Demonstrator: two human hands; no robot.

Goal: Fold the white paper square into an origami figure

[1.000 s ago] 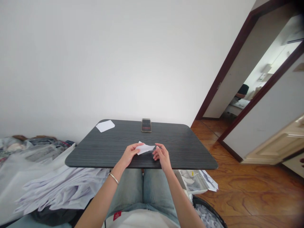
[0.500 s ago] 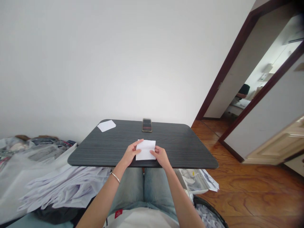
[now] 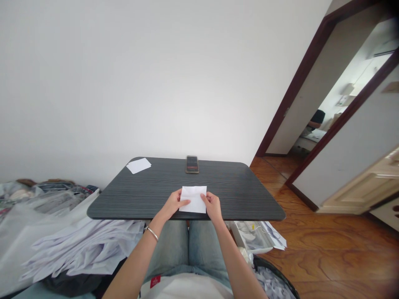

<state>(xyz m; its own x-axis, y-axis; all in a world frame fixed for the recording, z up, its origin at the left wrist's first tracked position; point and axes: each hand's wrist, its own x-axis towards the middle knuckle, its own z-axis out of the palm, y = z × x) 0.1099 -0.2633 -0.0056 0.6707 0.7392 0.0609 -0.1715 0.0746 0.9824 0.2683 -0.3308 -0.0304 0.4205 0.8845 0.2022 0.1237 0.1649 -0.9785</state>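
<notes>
A sheet of white paper (image 3: 193, 203) with a crease across its upper part is held between my hands near the table's front edge. My left hand (image 3: 173, 203) grips its left side, thumb on top and fingers behind. My right hand (image 3: 212, 204) pinches the right side in the same manner, its thumb near the upper right. Beneath is the dark wood-grain table (image 3: 149, 191). A few white sheets (image 3: 139, 165) lie slightly fanned at the far left corner. Behind the held paper, a phone (image 3: 192, 164) is at the table's back edge.
Left of the table are heaps of white cloth or sheets (image 3: 84, 245) and plastic-wrapped fabric (image 3: 52, 201). Below right stand an open box (image 3: 249, 236) and a black-rimmed bin (image 3: 274, 282) of scraps. A white wall (image 3: 187, 83) rises behind. Someone's arm (image 3: 314, 123) shows through the doorway.
My left fingers have moved from the paper's top edge down to its left side, thumb now further across. My right thumb has slid up. The paper sits slightly lower in view.
</notes>
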